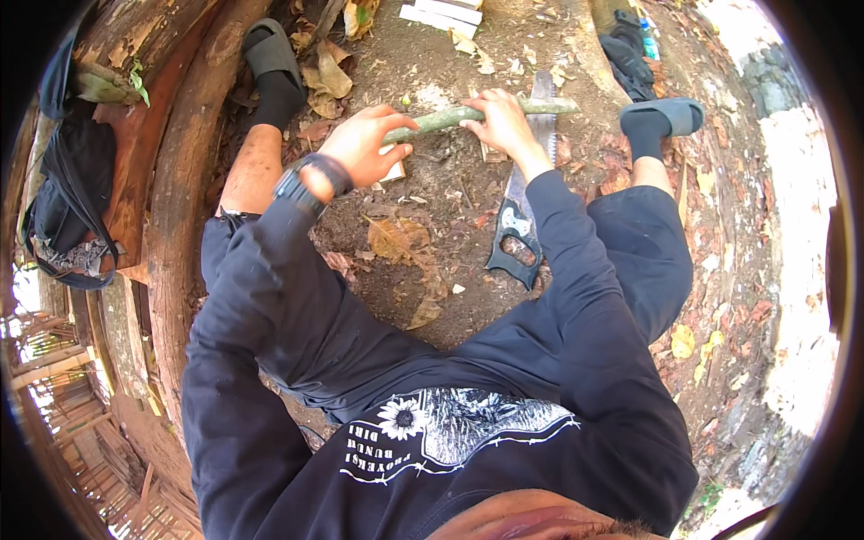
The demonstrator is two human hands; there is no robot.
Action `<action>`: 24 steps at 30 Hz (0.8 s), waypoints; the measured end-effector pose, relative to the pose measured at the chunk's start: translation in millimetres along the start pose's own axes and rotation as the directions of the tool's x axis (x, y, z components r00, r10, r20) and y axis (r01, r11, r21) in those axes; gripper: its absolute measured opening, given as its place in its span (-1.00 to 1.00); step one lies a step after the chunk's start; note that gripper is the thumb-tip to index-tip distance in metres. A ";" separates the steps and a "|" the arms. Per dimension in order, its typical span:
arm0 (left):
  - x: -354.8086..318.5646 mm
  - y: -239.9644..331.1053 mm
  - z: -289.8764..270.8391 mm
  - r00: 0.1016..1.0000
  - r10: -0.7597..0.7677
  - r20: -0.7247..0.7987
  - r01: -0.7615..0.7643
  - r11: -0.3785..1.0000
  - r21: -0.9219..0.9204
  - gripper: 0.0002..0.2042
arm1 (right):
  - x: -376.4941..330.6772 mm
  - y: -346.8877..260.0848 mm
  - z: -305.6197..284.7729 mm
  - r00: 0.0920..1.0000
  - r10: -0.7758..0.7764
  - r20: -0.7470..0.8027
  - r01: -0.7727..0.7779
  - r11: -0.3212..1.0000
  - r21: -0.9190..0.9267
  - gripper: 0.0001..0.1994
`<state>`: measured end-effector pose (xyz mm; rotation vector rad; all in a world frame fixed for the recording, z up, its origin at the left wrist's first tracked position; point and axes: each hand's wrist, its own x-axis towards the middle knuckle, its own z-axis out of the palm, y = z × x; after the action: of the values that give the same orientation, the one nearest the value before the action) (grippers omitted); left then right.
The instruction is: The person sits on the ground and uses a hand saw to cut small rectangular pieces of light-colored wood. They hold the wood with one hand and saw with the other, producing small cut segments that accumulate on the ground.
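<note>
A green, bark-covered stick [436, 121] lies crosswise in front of me, held in both hands. Its left end runs into my left hand [363, 147], which is closed on it with fingers above and thumb below. My right hand [504, 126] grips the stick right of its middle, leaving the right end sticking out past the hand. A handsaw [517, 220] rests on the ground by my right forearm, its black handle toward me. Its toothed blade passes behind my right wrist and beneath the stick's right part. Small pale wood pieces [393, 171] are below the stick, partly hidden.
Pale cut wood strips [443, 14] lie at the far side. A long log [184, 180] runs along my left, with a black bag [76, 180] beyond it. Dark gloves or cloth [627, 56] and a bottle [649, 40] sit far right. Dry leaves [396, 238] litter the soil between my legs.
</note>
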<state>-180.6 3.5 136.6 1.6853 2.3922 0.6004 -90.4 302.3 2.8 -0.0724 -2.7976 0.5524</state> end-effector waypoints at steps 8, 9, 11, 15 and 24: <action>74.9 -66.2 107.4 0.973 -0.229 -0.003 0.225 0.956 0.188 -0.44 | -31.2 -7.2 -47.4 0.956 -0.002 -0.293 0.046 0.989 0.141 -0.67; 70.4 -74.3 125.0 0.961 -0.276 0.006 0.272 0.949 0.163 -0.43 | -36.6 -5.9 -54.6 0.935 0.055 -0.350 -0.006 0.990 0.141 -0.68; 59.8 -84.8 153.1 0.955 -0.283 -0.092 0.296 0.936 0.189 -0.47 | -59.4 8.8 -69.1 0.874 0.174 -0.454 -0.122 0.983 0.141 -0.69; 64.7 -67.8 158.0 0.946 -0.250 -0.204 0.292 0.934 0.208 -0.47 | -133.1 18.5 -72.4 0.692 0.631 -0.351 -0.550 0.776 0.309 -0.81; 82.5 -83.2 146.5 0.914 -0.406 -0.018 0.405 0.907 0.117 -0.33 | -238.7 -122.9 -26.9 0.703 0.596 0.387 -0.602 0.789 -0.123 -0.49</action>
<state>-231.0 90.4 -21.7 1.1584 2.7058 0.3891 146.6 173.6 8.8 -1.0213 -3.1449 0.8061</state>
